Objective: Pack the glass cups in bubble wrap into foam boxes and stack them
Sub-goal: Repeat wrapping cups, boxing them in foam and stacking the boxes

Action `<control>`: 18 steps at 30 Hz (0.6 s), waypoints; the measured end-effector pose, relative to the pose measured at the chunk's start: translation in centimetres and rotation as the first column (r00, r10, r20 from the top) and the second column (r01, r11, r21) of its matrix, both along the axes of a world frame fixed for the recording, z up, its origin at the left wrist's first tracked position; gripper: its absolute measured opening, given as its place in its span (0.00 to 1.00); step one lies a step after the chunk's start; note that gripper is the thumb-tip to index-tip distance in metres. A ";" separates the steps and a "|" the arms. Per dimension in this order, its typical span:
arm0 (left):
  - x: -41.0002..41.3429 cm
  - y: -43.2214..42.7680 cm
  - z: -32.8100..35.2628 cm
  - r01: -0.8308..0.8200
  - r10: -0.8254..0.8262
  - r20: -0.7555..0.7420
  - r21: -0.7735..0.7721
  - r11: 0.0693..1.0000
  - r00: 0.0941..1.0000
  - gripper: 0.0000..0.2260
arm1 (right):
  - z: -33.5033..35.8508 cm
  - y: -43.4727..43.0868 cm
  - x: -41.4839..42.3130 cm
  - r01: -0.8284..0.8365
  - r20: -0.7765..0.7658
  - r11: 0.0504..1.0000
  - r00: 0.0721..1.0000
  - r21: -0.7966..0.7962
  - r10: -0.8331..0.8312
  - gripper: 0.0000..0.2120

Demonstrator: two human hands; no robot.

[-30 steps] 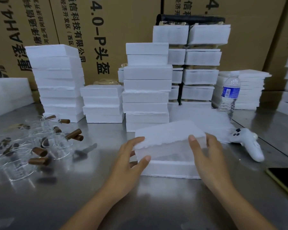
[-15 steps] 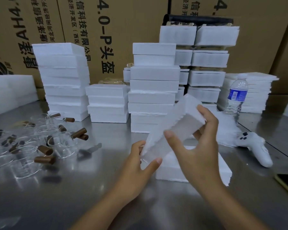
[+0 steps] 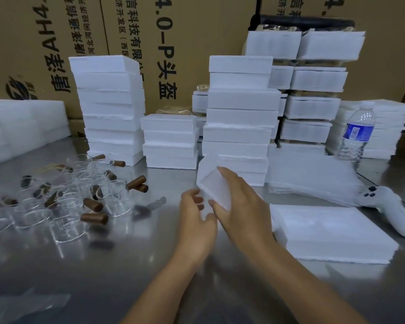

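Observation:
My right hand (image 3: 241,206) grips a white foam lid (image 3: 209,183), tilted on edge above the steel table, left of the foam box base (image 3: 332,232) that lies flat at the right. Just below and left of the lid is my left hand (image 3: 195,218), its fingers loosely curled; it holds nothing that I can see. Several glass cups with brown handles (image 3: 80,199) stand and lie in a cluster at the left. A pile of bubble wrap sheets (image 3: 309,174) rests behind the box base.
Stacks of white foam boxes (image 3: 239,118) line the back, with a tall stack (image 3: 110,108) and a short one (image 3: 171,141) to the left. A water bottle (image 3: 358,134) and a white controller (image 3: 388,211) are at the right. Cardboard cartons (image 3: 150,43) form the backdrop.
The lid came off the box base, tipped on edge and moved left with my right hand. My left hand let go of its lower end.

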State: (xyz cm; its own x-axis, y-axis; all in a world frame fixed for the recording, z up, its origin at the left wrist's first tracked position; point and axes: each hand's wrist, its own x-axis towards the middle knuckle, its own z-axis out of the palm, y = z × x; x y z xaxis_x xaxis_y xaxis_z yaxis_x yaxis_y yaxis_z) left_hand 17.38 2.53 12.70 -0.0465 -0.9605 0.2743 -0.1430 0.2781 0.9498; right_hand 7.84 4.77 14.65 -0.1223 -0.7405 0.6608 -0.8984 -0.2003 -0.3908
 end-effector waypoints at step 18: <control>1.0 -0.4 0.1 -0.243 0.238 -0.092 -0.053 0.969 0.967 0.13 | 3.1 -2.0 0.4 -0.154 0.223 0.987 0.964 0.037 0.142 0.11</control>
